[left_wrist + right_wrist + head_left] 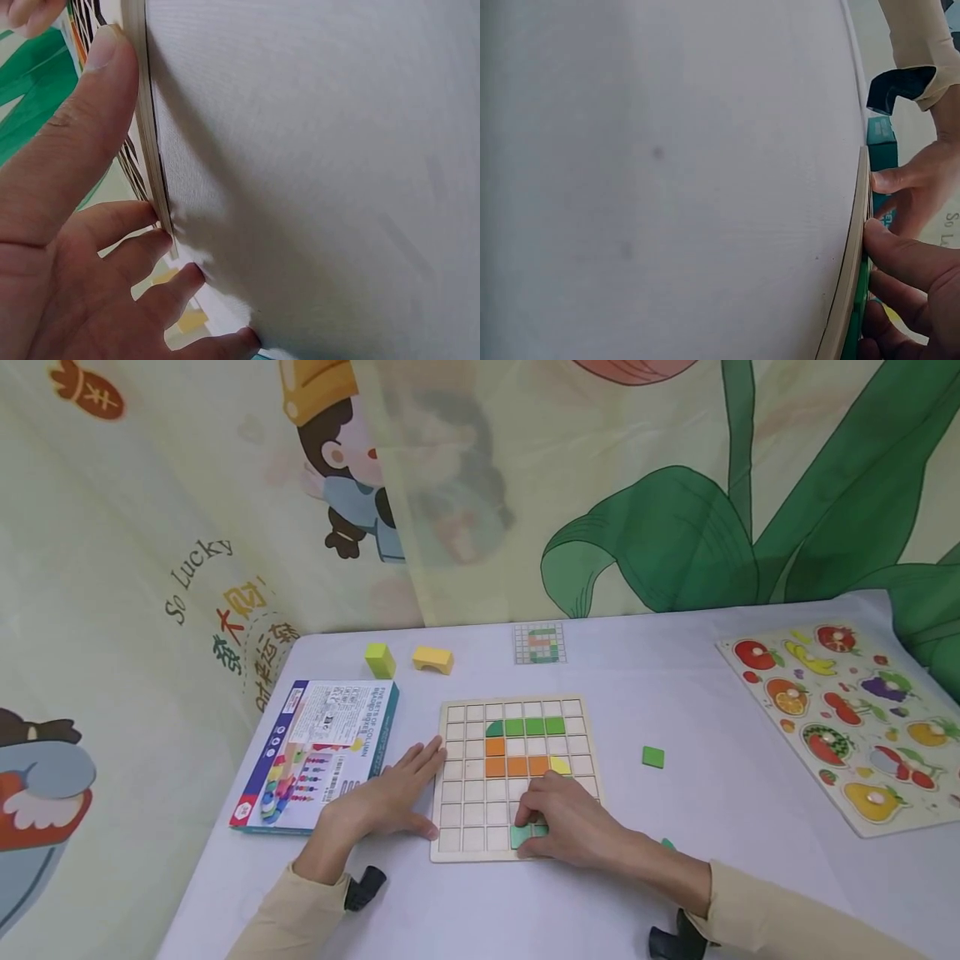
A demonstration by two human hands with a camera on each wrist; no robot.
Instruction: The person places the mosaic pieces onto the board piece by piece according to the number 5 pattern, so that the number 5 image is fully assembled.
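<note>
A pale wooden grid board (453, 793) lies on the white table. Green tiles (534, 727) fill part of an upper row, with orange tiles (517, 767) and a yellow piece (559, 765) below them. My left hand (397, 789) rests along the board's left edge, fingers spread; in the left wrist view its thumb (112, 82) touches the board's side. Over the lower right part, my right hand (573, 822) pinches a teal tile (519, 837) in the bottom row between thumb and fingers. The hand partly covers the teal pieces there.
Right of the board lie a loose green tile (653, 757) and a teal piece (667, 844), partly behind the forearm. A toy box (322, 752) lies left, with yellow-green (380, 661) and yellow (432, 660) blocks behind. A pattern card (540, 643) and fruit puzzle (847, 718) lie further off.
</note>
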